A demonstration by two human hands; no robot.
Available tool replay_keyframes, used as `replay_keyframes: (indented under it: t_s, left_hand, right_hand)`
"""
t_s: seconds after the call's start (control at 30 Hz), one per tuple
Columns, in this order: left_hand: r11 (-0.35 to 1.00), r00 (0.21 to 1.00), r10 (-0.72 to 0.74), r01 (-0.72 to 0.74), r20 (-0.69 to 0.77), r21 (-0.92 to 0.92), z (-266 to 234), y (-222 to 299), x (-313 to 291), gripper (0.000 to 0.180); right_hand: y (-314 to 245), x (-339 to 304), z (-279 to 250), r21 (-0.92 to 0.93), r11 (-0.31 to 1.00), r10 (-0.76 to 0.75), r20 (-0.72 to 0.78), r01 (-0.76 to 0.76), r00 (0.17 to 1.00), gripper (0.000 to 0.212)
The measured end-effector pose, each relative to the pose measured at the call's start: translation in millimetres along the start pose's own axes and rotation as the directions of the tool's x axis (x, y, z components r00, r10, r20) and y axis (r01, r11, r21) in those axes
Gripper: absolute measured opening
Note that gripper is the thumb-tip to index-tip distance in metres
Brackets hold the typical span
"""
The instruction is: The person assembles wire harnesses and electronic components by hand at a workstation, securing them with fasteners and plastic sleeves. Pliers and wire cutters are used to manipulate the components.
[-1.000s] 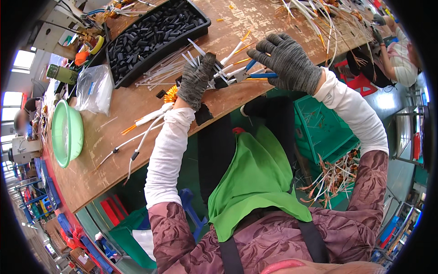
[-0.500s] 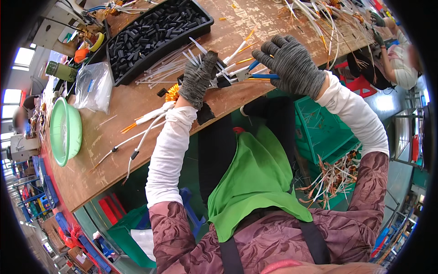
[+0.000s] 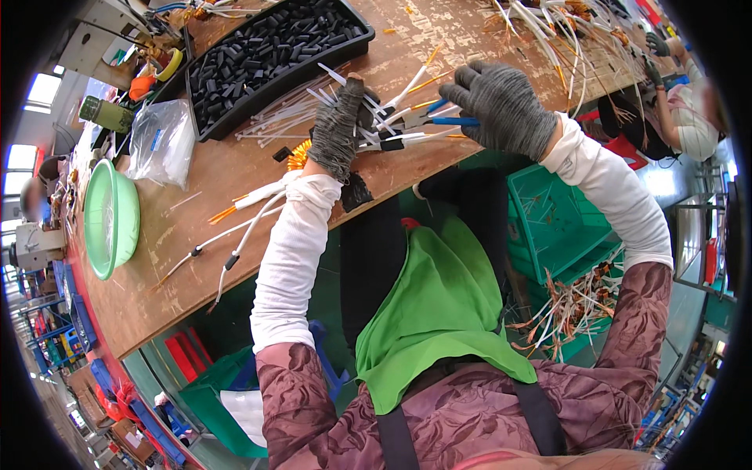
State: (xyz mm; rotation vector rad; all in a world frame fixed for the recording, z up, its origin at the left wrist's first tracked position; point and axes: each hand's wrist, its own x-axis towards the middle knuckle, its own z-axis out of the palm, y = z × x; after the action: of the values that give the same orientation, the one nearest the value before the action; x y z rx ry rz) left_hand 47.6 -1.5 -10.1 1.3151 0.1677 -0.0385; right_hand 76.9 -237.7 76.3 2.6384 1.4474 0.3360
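A bundle of white-sleeved wires with orange ends (image 3: 409,88) is being held at the front edge of a worn brown wooden table (image 3: 176,243), where it is being partly covered by the left hand (image 3: 338,129), in a grey knitted glove. The fingers of that hand are being curled around the bundle, and several slim white plastic ties (image 3: 333,75) are being gripped along with it, their ends being fanned out above the knuckles. The blue handles of a metal hand tool (image 3: 457,121) are being clasped in the bent fingers of the right hand (image 3: 507,110), gloved in the same grey knit; how firmly they are being squeezed cannot be told. The tool's head is being directed leftward at the wires, but its contact with them is being obscured.

Beside the left wrist, a coil of bright orange wire (image 3: 298,156) is being partly hidden. More loose white plastic strips (image 3: 274,123) are being supported by the tabletop behind the left hand, near a rectangular black plastic tray (image 3: 357,50), which is being filled by short black tubes (image 3: 270,59).
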Motion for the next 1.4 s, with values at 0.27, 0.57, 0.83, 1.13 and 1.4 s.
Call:
replay_keyframes:
  t_s: [0.27, 0.57, 0.83, 1.13, 1.4]
  left_hand:
    - [0.997, 1.0, 0.015, -0.017, -0.022, -0.075, 0.8, 1.6, -0.5, 0.048]
    - [0.989, 0.999, 0.031, -0.033, -0.019, -0.141, -4.9, -3.1, -1.0, 0.043]
    - [0.935, 0.997, -0.072, 0.073, 0.016, -0.346, -5.8, 5.3, -2.0, 0.039]
    - [0.953, 0.998, -0.058, 0.044, -0.035, -0.301, -13.3, -10.6, 9.3, 0.045]
    - [0.901, 0.998, -0.058, 0.068, 0.035, -0.429, -16.8, -5.4, 3.6, 0.035]
  right_hand:
    - [-14.3, 23.1, 4.1, -0.174, 0.979, -0.12, -0.078, 0.105, 0.99, 0.05]
    - [-31.9, 31.0, -0.5, -0.017, 1.0, 0.01, 0.178, -0.007, 0.984, 0.03]
    - [-8.9, 16.4, 1.1, -0.013, 0.989, -0.148, -0.034, 0.148, 0.988, 0.055]
    - [-27.5, 24.6, 13.6, -0.224, 0.945, -0.274, -0.156, 0.236, 0.949, 0.046]
    - [-23.3, 16.2, -7.6, 0.078, 0.997, -0.026, 0.122, 0.017, 0.992, 0.042]
